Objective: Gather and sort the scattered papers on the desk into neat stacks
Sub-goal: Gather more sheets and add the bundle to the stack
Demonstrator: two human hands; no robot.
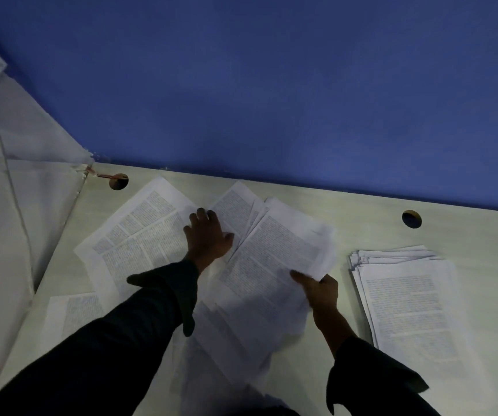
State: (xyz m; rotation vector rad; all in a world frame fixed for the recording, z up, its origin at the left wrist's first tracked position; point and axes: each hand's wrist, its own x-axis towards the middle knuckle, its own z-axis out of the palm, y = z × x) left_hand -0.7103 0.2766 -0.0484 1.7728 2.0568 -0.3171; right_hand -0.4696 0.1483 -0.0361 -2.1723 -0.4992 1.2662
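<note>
Left grip point(207, 234): fingers spread flat, pressing loose sheets point(139, 235) near the worktop's point(361, 211) far left corner.
Right grip point(321, 291): pinching the gathered bundle point(271, 259) by its near right edge, mid-worktop.
Finished stack point(406, 298): toward the right edge, edges fanned.
Risk 1: a 1-edge pinch may let the bundle sag and shed pages.
Risk 2: a sliding palm could crease sheets or push them past the left edge.
</note>
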